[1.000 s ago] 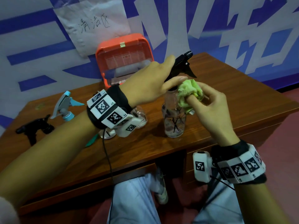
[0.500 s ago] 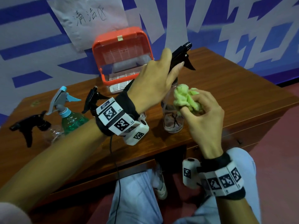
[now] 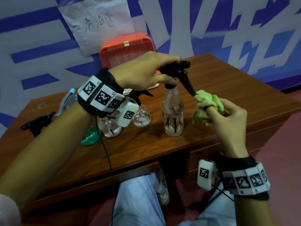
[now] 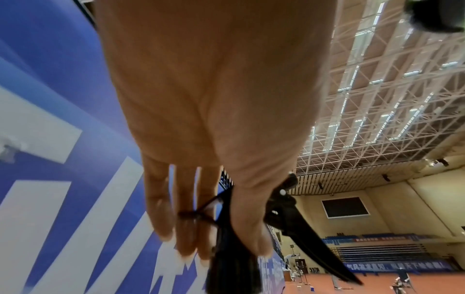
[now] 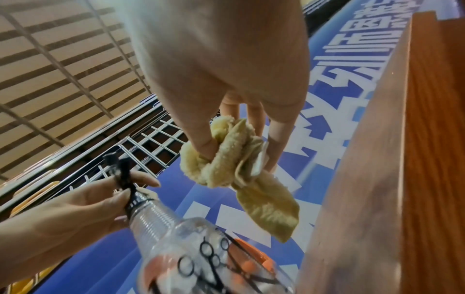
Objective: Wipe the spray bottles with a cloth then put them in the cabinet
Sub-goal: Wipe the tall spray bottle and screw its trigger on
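A clear spray bottle with a black trigger head stands upright on the wooden desk. My left hand grips the trigger head from above; in the left wrist view the black head sits between my thumb and fingers. My right hand holds a crumpled green cloth just right of the bottle, touching the tip of the black trigger lever. In the right wrist view the cloth is bunched between thumb and fingers above the bottle.
More spray bottles stand at the left of the desk: two clear ones, a green one with a blue head, and a black head. An orange cabinet stands behind my left hand against the wall.
My left hand shifted its hold to the top of the trigger head. My right hand drew the cloth off the bottle's body, out to the right by the lever tip.
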The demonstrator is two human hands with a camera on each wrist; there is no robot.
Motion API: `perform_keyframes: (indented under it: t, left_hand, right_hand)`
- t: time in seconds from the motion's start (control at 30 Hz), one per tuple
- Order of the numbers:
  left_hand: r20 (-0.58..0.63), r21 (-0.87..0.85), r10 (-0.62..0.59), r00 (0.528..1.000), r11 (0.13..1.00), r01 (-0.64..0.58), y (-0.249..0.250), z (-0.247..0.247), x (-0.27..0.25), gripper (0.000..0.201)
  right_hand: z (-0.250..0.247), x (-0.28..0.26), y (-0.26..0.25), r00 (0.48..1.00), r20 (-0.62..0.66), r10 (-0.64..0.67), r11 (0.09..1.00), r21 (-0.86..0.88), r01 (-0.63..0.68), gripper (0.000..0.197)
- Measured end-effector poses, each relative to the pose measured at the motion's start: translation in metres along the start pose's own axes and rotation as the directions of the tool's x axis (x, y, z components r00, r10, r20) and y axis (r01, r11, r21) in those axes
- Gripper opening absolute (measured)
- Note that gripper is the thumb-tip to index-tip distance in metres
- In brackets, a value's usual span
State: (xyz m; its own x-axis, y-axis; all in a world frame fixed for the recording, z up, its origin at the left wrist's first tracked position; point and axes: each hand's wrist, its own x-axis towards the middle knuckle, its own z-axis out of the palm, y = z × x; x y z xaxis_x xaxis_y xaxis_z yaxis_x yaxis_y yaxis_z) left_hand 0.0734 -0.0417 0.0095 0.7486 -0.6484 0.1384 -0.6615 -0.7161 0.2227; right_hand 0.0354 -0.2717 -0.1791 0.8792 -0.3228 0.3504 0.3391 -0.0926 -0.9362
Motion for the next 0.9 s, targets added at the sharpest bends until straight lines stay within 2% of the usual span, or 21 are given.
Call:
perform_keyframes:
  t: [0.1, 0.17, 0.27, 0.37, 0.47, 0.53, 0.63, 0.7, 0.77, 0.9]
  left_hand:
    - [-0.037, 0.147, 0.067, 0.997, 0.987, -0.061, 0.002, -0.005, -0.007, 0.039]
    - [-0.083, 0.218, 0.06, 0.995, 0.975, -0.041, 0.007, -0.004, -0.015, 0.045]
    - [-0.113, 0.232, 0.032, 0.993, 0.973, -0.005, 0.015, 0.002, -0.026, 0.046]
    - [-0.114, 0.158, -0.083, 0.99, 0.982, 0.1, 0.021, 0.001, -0.035, 0.043]
    - [-0.292, -0.002, -0.228, 0.929, 0.971, 0.238, 0.024, -0.003, -0.037, 0.03]
    - [-0.343, -0.095, -0.292, 0.893, 0.956, 0.276, 0.034, -0.001, -0.035, 0.039]
    - [-0.353, -0.112, -0.341, 0.871, 0.94, 0.322, 0.041, 0.011, -0.031, 0.052]
    - [-0.428, -0.114, -0.336, 0.839, 0.941, 0.319, 0.034, 0.018, -0.03, 0.047]
    - [-0.473, -0.134, -0.333, 0.816, 0.942, 0.308, 0.026, 0.022, -0.031, 0.033]
    - [-0.45, -0.195, -0.341, 0.826, 0.939, 0.282, 0.014, 0.022, -0.035, 0.012]
  right_hand:
    - [0.007, 0.005, -0.011, 0.999, 0.052, -0.015, 0.998, 0.066, 0.012, 0.022]
    - [0.013, 0.007, -0.022, 0.995, 0.088, -0.051, 0.994, 0.105, 0.042, 0.025]
    - [0.024, 0.011, -0.038, 0.981, 0.151, -0.121, 0.986, 0.131, 0.101, 0.035]
    - [0.036, 0.013, -0.049, 0.96, 0.224, -0.168, 0.982, 0.121, 0.144, 0.044]
    - [0.046, 0.015, -0.048, 0.944, 0.255, -0.21, 0.977, 0.041, 0.207, 0.048]
    - [0.05, 0.014, -0.044, 0.94, 0.255, -0.226, 0.974, 0.031, 0.226, 0.048]
    - [0.056, 0.01, -0.035, 0.939, 0.245, -0.243, 0.967, -0.009, 0.253, 0.041]
    - [0.059, 0.003, -0.028, 0.937, 0.24, -0.254, 0.957, -0.079, 0.28, 0.034]
    - [0.058, -0.002, -0.022, 0.941, 0.242, -0.237, 0.953, -0.13, 0.274, 0.03]
    - [0.049, -0.001, -0.019, 0.943, 0.294, -0.158, 0.948, -0.221, 0.228, 0.026]
